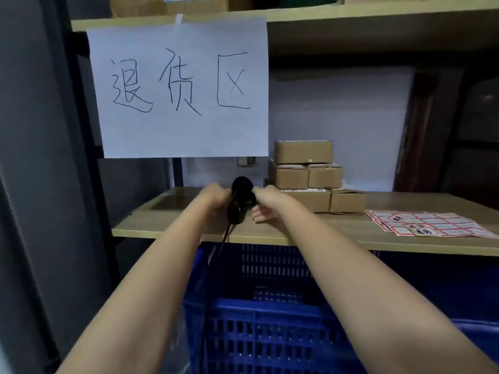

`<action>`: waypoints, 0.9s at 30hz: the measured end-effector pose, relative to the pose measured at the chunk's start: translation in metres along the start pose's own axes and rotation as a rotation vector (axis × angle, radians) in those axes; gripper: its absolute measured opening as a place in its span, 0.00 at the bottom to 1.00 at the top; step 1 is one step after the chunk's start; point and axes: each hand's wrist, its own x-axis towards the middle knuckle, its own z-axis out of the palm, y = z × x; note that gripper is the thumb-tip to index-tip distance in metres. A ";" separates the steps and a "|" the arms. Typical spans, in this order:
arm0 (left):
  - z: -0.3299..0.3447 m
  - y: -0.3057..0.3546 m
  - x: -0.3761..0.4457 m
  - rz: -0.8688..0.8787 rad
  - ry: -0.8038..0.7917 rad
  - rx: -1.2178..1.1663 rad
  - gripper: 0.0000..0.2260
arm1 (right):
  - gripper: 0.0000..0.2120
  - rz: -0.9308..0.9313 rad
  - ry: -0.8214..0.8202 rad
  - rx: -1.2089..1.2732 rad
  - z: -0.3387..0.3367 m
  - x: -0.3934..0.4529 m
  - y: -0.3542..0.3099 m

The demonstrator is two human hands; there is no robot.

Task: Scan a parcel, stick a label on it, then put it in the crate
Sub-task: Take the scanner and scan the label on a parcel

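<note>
A blue plastic crate (270,319), its walls pierced with rows of slots, sits nearest the lens, directly below the front edge of a wood-grain shelf (351,233), presumably so finished parcels can drop straight down into it. Two bare forearms reach over the crate to the shelf, where both hands meet at a black handheld scanner (241,194). The left hand (214,195) is clenched around the scanner's left side. The right hand (266,202) touches its right side, thumb side up and fingers curled loosely beneath; whether it truly grips the device cannot be told. A dark cord trails from the scanner's handle over the shelf edge toward the crate.

Just right of the scanner on the shelf, small brown cardboard parcels (305,171) wait in a squat stack, matte and square-edged, some showing white shipping slips. Farther right along the shelf lie flat sheets of red-bordered labels (429,224), glossy and within easy reach. Above the scanner hangs a white paper sign (178,87) with handwritten characters. Scanning appears only to be starting.
</note>
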 end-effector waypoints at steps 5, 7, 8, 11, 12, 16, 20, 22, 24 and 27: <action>-0.002 -0.002 0.029 -0.103 -0.232 -0.240 0.12 | 0.25 0.088 -0.036 0.028 0.016 0.030 -0.005; -0.001 -0.002 0.037 -0.126 -0.298 -0.296 0.11 | 0.23 0.104 -0.019 0.029 0.020 0.042 -0.004; -0.001 -0.002 0.040 -0.141 -0.332 -0.326 0.10 | 0.22 0.102 -0.018 0.033 0.022 0.048 -0.005; -0.003 -0.002 0.051 -0.154 -0.407 -0.343 0.11 | 0.23 0.114 -0.030 0.070 0.026 0.054 -0.006; -0.004 -0.002 0.053 -0.157 -0.423 -0.344 0.11 | 0.23 0.123 -0.034 0.091 0.027 0.054 -0.007; -0.007 -0.002 0.055 -0.173 -0.456 -0.348 0.12 | 0.22 0.147 -0.056 0.195 0.027 0.052 -0.004; -0.010 -0.005 0.045 -0.199 -0.505 -0.439 0.11 | 0.23 0.134 -0.053 0.230 0.025 0.048 0.000; -0.012 -0.005 0.040 -0.191 -0.488 -0.479 0.12 | 0.24 0.110 -0.053 0.243 0.024 0.043 0.000; -0.015 -0.002 0.032 -0.169 -0.466 -0.500 0.14 | 0.25 0.080 -0.053 0.269 0.022 0.036 -0.002; -0.017 0.009 0.013 -0.132 -0.426 -0.520 0.12 | 0.27 0.035 -0.063 0.322 0.015 0.019 -0.005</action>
